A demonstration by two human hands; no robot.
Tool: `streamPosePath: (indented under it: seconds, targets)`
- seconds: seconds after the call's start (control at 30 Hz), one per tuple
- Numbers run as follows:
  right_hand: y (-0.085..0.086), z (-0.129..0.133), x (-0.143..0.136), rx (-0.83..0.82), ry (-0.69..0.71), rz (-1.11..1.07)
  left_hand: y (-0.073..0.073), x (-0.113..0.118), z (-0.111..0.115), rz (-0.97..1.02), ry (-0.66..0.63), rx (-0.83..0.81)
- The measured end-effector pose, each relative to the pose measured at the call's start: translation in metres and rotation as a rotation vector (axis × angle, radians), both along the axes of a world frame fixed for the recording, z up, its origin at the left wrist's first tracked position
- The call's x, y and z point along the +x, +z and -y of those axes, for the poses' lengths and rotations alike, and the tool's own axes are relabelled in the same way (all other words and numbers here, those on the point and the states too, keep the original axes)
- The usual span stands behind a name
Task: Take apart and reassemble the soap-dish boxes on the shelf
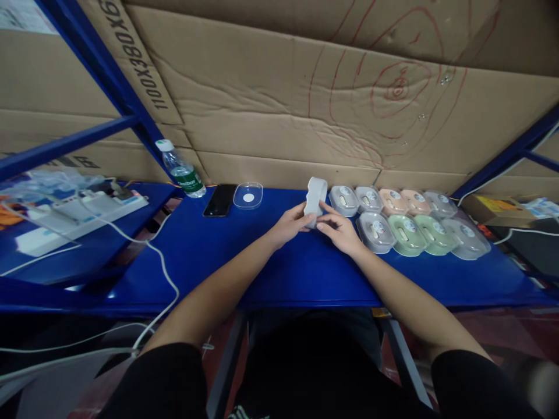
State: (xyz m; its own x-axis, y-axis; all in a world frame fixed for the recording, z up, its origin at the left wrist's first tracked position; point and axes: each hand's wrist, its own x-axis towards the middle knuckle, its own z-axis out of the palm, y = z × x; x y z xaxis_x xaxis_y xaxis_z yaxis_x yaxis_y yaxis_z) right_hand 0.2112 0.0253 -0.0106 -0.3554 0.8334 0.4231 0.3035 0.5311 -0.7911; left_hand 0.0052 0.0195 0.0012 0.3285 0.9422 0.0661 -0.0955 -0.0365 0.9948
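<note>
A light grey plastic box part (315,198) with a wavy edge is held up on its side above the blue table. My left hand (292,226) grips its lower left, fingers closed round the bottom edge. My right hand (340,230) holds it from the lower right, thumb and fingers against its side. The inside of the part is mostly turned away from me. To the left lies a clear plastic lid (248,196) with a round white sticker. Right of my hands stand two rows of small clear-lidded boxes (377,233) in grey, peach and green, with round stickers on top.
A black phone (219,201) and a water bottle (186,174) are left of the clear lid. White power strips (82,221) with cables lie farther left. A cardboard wall (262,105) rises behind the blue table (305,279), between blue metal posts.
</note>
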Motion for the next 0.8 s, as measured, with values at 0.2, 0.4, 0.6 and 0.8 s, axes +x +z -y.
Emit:
streamPosePath:
  seconds: [0.2, 0.4, 0.6, 0.8]
  targets:
    - [-0.008, -0.006, -0.002, -0.242, 0.050, -0.220, 0.001, 0.000, 0.000, -0.025, -0.095, 0.068]
    - [-0.006, -0.004, -0.002, -0.341, 0.156, -0.228, -0.001, -0.006, -0.002, -0.133, -0.147, 0.129]
    - [-0.002, 0.000, -0.006, -0.367, 0.230, -0.247, 0.001, -0.016, -0.006, -0.175, -0.210, 0.170]
    - [-0.003, -0.004, -0.005, -0.361, 0.063, -0.526, 0.006, -0.032, -0.017, -0.287, 0.052, 0.196]
